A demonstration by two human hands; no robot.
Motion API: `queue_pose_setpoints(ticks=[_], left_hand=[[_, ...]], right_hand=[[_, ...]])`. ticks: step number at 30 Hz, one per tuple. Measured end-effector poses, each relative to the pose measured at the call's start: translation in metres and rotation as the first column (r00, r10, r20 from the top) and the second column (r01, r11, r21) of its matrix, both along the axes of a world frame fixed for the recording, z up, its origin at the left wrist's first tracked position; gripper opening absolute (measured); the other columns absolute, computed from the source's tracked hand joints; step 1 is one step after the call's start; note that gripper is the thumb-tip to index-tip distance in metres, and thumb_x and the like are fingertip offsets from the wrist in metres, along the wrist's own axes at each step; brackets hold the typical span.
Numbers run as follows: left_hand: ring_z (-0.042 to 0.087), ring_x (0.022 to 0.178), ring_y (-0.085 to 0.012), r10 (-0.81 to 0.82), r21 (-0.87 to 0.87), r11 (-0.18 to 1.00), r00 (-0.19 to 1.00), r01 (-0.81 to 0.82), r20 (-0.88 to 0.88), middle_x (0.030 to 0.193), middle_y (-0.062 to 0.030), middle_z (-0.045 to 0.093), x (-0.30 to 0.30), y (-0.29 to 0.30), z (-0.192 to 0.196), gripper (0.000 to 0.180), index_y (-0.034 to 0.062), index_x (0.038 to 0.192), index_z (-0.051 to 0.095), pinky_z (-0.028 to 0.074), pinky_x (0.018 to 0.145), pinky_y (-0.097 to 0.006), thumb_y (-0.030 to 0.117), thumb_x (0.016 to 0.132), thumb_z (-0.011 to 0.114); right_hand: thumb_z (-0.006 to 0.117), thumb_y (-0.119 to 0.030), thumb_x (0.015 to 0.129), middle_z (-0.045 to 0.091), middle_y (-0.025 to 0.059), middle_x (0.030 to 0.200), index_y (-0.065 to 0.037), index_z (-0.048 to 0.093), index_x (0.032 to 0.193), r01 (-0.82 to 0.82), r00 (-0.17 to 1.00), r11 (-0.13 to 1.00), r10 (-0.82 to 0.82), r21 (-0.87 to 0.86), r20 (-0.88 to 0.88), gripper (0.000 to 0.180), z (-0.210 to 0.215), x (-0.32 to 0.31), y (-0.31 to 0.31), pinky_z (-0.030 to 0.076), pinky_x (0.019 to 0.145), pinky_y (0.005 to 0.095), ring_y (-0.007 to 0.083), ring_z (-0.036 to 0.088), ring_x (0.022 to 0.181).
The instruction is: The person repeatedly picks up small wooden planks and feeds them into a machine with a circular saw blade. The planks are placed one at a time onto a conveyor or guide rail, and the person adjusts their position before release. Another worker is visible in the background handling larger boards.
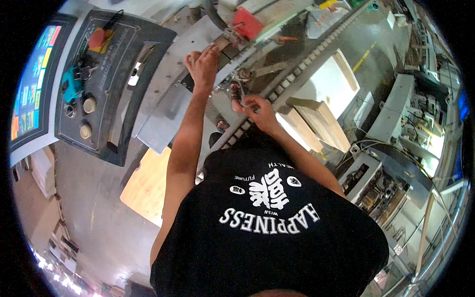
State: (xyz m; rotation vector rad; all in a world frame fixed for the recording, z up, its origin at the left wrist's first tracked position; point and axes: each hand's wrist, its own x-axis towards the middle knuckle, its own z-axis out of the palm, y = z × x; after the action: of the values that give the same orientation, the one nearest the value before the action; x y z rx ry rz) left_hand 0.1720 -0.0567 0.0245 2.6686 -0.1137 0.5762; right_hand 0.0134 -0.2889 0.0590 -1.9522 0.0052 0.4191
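Console [109, 114] in black, carrying a teal tool [73, 85], stood at the left of the head view; a slanting conveyor chain [292, 78] separated the gray machine table [173, 59] from pale wooden boards [324, 126]. A small brown block [225, 49] sat near the table's far end. The left hand [202, 69] stretched forward, bent fingertips at the block, grip unclear. The right hand [261, 113] angled inward beside the chain, fingers curled narrowly; whether they held anything could not be told.
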Motion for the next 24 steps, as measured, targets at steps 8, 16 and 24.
queue_pose_setpoints(ticks=[8,16,24], left_hand=[[0.064,0.115,-0.0222,0.082,-0.06,0.995,0.996,-0.083,-0.018,0.121,0.0053,0.078,-0.043,0.017,-0.022,0.019,0.0243,0.115,0.08,0.029,0.114,-0.05,0.03,0.1,0.07],[0.065,0.107,-0.0256,-0.018,-0.165,0.986,1.0,0.019,0.007,0.102,-0.0014,0.077,-0.146,-0.003,0.011,0.012,0.0168,0.105,0.08,0.04,0.103,-0.047,0.023,0.096,0.076],[0.059,0.133,-0.032,-0.602,-0.16,0.795,0.794,0.585,-0.084,0.142,-0.0089,0.066,-0.175,-0.102,0.067,0.061,0.013,0.145,0.063,0.038,0.119,-0.052,0.025,0.088,0.081]], right_hand=[[0.077,-0.02,0.092,0.06,0.018,0.147,-0.008,0.058,0.144,0.06,0.995,0.6,0.024,-0.798,0.092,0.056,0.008,-0.113,-0.149,0.053,0.108,0.0456,0.0365,0.06,0.133],[0.07,-0.027,0.098,0.067,0.0141,0.139,-0.012,0.051,0.151,-0.111,0.964,0.311,-0.198,-0.944,-0.178,0.058,-0.026,-0.138,-0.199,0.064,0.086,0.0521,0.0384,0.075,0.107],[0.063,-0.008,0.091,0.07,0.0205,0.118,-0.006,0.068,0.119,0.056,0.989,0.448,0.095,-0.892,0.109,0.028,0.002,-0.094,-0.161,0.059,0.079,0.0555,0.0394,0.072,0.091]])
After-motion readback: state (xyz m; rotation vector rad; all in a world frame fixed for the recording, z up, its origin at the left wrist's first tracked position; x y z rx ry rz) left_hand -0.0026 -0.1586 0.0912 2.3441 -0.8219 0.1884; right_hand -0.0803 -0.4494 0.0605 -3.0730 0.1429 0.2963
